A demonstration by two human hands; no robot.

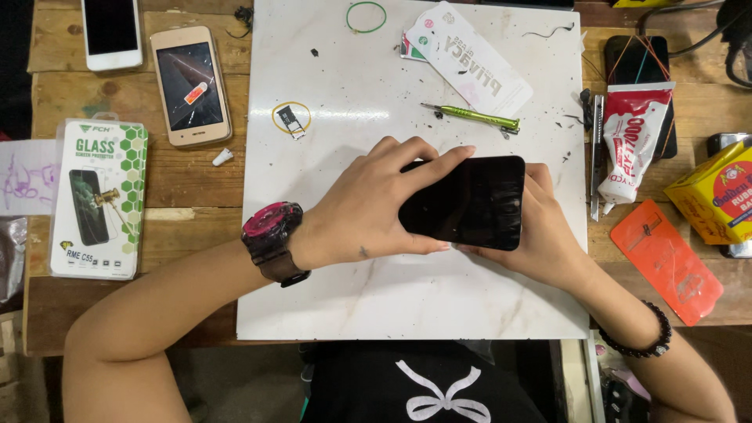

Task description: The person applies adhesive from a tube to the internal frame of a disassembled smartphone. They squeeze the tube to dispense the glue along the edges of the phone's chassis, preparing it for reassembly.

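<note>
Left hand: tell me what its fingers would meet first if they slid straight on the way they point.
The left hand points right across the black phone. Beyond the phone's far edge, its fingers would probably meet the right hand first, which wraps that end.

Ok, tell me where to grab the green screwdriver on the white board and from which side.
Grip the green screwdriver around the middle of its handle, coming straight down from above. It lies flat on the white board, thin tip to the left, with bare board on both long sides and both hands busy lower down with the phone.
</note>
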